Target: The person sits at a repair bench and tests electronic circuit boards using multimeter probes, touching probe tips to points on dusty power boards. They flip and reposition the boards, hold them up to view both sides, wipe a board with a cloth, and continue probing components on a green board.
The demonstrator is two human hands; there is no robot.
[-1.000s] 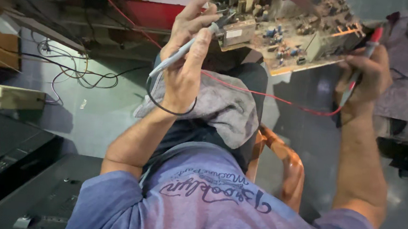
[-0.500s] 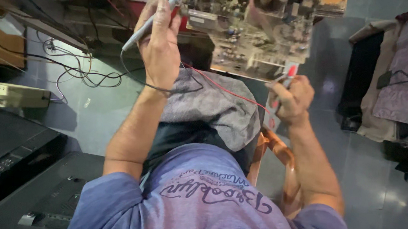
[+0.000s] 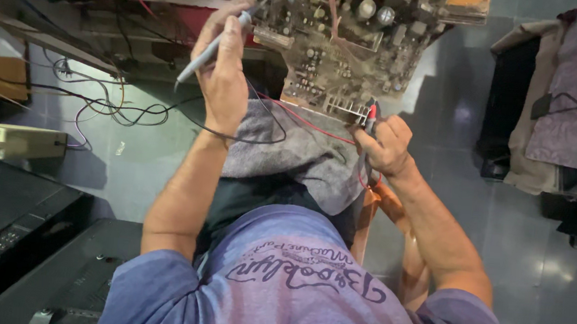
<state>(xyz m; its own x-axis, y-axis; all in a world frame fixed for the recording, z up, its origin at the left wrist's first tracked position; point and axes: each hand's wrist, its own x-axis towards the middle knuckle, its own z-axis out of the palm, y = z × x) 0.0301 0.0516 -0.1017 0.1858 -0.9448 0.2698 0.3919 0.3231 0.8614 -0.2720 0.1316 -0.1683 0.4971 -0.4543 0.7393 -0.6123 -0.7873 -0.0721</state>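
Left hand [image 3: 222, 85] clenched around a slim grey pen-shaped probe [image 3: 209, 51], tip at the left edge of a brown, component-crowded circuit board [image 3: 342, 46]. Right hand [image 3: 384, 145] pinches a red-tipped probe [image 3: 370, 117] at the board's lower edge. A grey cloth [image 3: 296, 156] lies beneath, over the lap.

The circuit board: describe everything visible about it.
The circuit board is a large, brownish, dusty-looking panel crowded with small parts, among them round silver-topped cylinders and a pale ribbed metal piece at its lower edge. It is tilted and its top runs out of view. The left hand brings a grey probe to its upper left corner; the right hand holds a red-tipped probe at its lower edge. A red wire passes just beneath it.
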